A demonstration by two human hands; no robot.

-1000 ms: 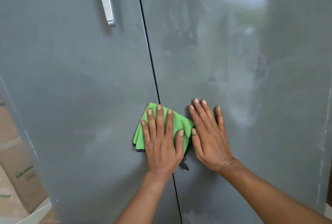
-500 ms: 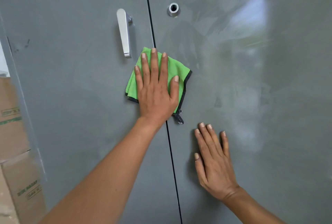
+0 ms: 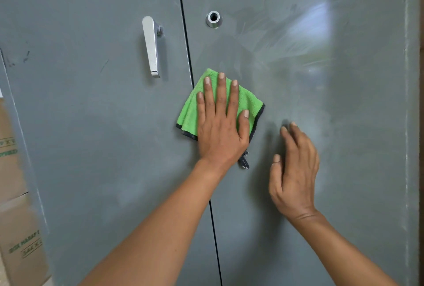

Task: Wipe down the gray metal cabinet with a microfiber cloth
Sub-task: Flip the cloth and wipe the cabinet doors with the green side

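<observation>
Head view: I see the gray cabinet (image 3: 91, 148) filling the frame w/ two doors split by a dark vertical seam (image 3: 183, 33). Left hand (image 3: 221, 132) lies flat, fingers straight and spread, pressing the green microfiber cloth (image 3: 249, 102) against the right door, just right of the seam. Cloth is folded, dark-edged, w/ a small dark tag (image 3: 244, 162) hanging below the palm; its left corner sits about on the seam. Right hand (image 3: 296, 171) is lower right of the cloth, apart from it, holding nothing, fingers loosely bent and relaxed w/ fingertips (image 3: 284, 129) at or near the door surface; can't tell if they actually touch. Silver lever handle (image 3: 150, 46) hangs on the left door, up-left of the cloth. Round metal lock cylinder (image 3: 214, 19) is on the right door, above the cloth. Smeary streaks and a bright reflection (image 3: 309, 26) show upper right. Cardboard boxes (image 3: 16, 228) w/ green print stand at far left, beside the cabinet.
</observation>
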